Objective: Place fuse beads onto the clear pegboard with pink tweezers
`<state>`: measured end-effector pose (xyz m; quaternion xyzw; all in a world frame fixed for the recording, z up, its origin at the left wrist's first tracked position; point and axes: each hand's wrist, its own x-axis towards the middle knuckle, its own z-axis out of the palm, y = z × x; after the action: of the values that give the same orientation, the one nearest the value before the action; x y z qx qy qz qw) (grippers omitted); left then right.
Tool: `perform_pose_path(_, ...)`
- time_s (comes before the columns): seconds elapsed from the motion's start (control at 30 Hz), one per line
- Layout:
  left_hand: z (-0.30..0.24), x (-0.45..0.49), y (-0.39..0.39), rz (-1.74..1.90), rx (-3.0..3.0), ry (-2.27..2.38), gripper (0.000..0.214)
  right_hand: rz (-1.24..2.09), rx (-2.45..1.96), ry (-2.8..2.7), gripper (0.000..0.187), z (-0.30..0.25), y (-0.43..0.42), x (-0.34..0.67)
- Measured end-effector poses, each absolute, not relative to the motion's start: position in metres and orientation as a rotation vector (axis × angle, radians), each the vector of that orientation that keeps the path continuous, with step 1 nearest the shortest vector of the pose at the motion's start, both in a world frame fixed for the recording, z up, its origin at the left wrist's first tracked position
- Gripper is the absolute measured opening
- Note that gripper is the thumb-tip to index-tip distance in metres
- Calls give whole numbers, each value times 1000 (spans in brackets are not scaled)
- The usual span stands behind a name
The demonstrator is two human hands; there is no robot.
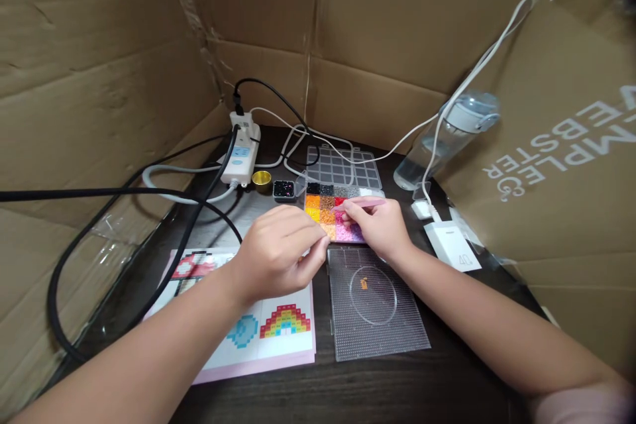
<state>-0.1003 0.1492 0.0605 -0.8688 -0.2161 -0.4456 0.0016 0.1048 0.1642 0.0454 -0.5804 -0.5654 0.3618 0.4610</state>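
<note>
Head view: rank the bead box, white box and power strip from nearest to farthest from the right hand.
1. The bead box, directly under the right hand holding pink tweezers.
2. The white box, on the table to its right.
3. The power strip, far back left.

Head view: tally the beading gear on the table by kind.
Bead box: 1
Square pegboard: 1
Round clear disc: 1
Pattern pad: 1
Tweezers: 1
Small dishes: 2
Total: 7
</note>
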Motion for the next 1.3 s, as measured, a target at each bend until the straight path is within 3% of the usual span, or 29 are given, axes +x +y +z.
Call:
perform_pose_path(0.33,61,-99,152,-1413,-2693,-657,9,996,-1305,-1297,21,49,152,126)
perform_pose_path(0.7,58,-95,155,-1406,-2754,-632,14,831,-1206,-1724,10,44,67,174)
perform_pose_path(1.3,55,-93,158,-1364,-2739,-672,13,871,-1148,-1757,16,31,70,179)
